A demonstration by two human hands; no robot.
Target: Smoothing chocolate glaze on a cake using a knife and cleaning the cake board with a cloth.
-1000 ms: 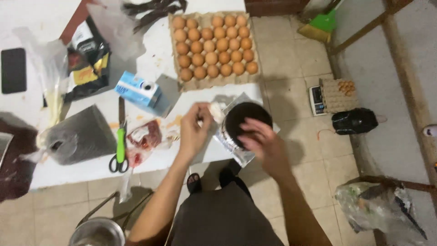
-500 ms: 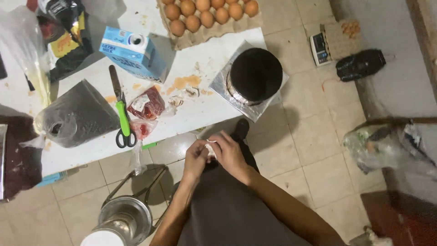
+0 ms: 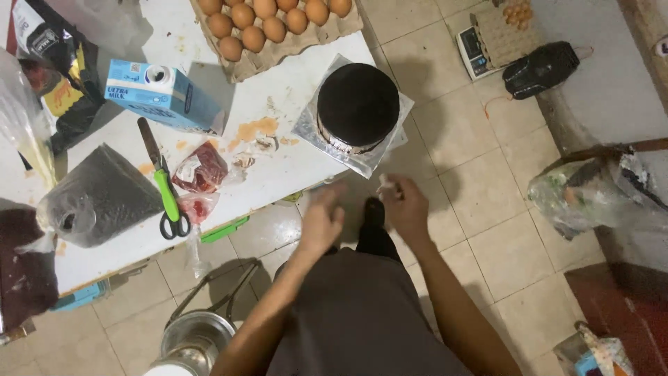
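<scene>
Head view, looking down. The right hand [image 3: 407, 205] pinches a small whitish scrap [image 3: 387, 186] between thumb and fingertips, off the table's front edge and over the tiled floor. The left hand [image 3: 321, 221] hangs just beside it, fingers loosely spread and motion-blurred, gripping nothing.

Change: half a second ago both hands were pressed together around the scrap, close to the body; now they have parted, and the scrap stays with the right hand alone. A full second ago both hands were up at the dark round cake [image 3: 358, 104]; the cake now stands untouched on its square silver board [image 3: 311, 134] at the near corner of the white table [image 3: 292, 174]. Judged from this, the handling has shifted from the cake to the scrap, and the left hand is free.

Packages, outward from the cake:
- Egg tray [image 3: 292, 49], grey-brown pulp, behind the cake, filled with brown eggs.
- Milk carton [image 3: 163, 94], light blue and white, lying on its side with a round cap facing up, left of the tray.
- Small clear bags of red material [image 3: 202, 170], in front of the carton, near orange smears.
- Green-handled scissors [image 3: 167, 191], beside the red bags.
- Clear bag of dark granules [image 3: 97, 198], tied, further left.
- Black and yellow pouch [image 3: 52, 83], at the far left edge.
- Clear bag of greens [image 3: 591, 191], on the floor at right.
- Kitchen scale [image 3: 474, 50] and a black object [image 3: 541, 68], on the floor beyond the table.
</scene>
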